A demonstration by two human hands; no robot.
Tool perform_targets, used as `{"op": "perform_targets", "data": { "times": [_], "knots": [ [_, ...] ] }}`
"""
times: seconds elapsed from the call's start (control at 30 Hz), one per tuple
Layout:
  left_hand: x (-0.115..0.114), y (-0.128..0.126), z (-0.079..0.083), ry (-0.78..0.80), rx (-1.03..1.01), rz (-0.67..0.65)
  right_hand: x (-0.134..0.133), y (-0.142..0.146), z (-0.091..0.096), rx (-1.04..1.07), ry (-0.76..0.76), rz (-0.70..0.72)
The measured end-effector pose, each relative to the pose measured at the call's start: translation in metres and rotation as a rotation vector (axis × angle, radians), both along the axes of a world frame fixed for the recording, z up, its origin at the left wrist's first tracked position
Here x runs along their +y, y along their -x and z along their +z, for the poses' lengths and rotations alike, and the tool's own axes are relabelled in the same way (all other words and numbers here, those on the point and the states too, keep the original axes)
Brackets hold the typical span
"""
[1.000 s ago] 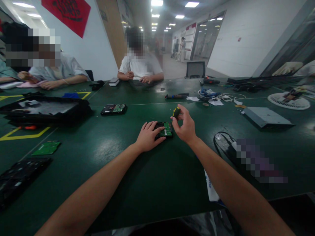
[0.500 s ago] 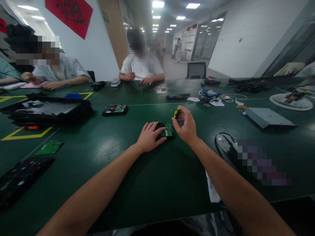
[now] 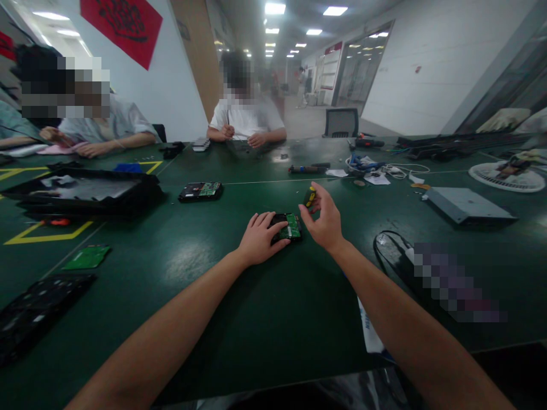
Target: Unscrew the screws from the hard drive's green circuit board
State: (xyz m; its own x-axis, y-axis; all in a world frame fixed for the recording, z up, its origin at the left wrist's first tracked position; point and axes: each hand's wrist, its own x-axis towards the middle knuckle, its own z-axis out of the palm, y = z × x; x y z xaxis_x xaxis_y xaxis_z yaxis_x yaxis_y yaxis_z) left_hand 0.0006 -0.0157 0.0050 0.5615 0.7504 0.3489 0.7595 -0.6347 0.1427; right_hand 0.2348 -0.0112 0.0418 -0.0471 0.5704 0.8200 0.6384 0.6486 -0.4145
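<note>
Under my left hand (image 3: 261,238) lies a hard drive (image 3: 293,226), its green circuit board facing up. My left fingers reach across its left part and my thumb runs along the near edge, holding it against the green table (image 3: 239,319). Just right of the drive, my right hand (image 3: 323,219) pinches the black-and-yellow handle of a screwdriver (image 3: 310,196) between thumb and fingers. The screwdriver's shaft and tip cannot be made out against the dark table.
Another hard drive (image 3: 200,191) lies farther left. A black tray-like casing (image 3: 81,191), a loose green circuit board (image 3: 86,257) and a black panel (image 3: 38,310) are at left. A grey metal box (image 3: 469,205) and cables (image 3: 365,163) sit right. Co-workers (image 3: 248,117) sit across.
The screwdriver handle has turned in my right fingers, showing less yellow and more black. My left hand and the drive stay put. The hand of the co-worker opposite has shifted slightly.
</note>
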Motion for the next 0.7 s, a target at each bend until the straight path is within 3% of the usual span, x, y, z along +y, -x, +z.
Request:
{"op": "perform_targets", "data": {
  "times": [0.37,0.7],
  "knots": [
    [-0.0012,-0.0007,0.002,-0.003,0.008,0.002,-0.0004,0.0004,-0.0018,0.01,0.041,0.062],
    [-0.0003,-0.0001,0.001,-0.003,0.005,0.002,0.0013,-0.0001,-0.0032,0.015,0.026,0.03]
  ]
}}
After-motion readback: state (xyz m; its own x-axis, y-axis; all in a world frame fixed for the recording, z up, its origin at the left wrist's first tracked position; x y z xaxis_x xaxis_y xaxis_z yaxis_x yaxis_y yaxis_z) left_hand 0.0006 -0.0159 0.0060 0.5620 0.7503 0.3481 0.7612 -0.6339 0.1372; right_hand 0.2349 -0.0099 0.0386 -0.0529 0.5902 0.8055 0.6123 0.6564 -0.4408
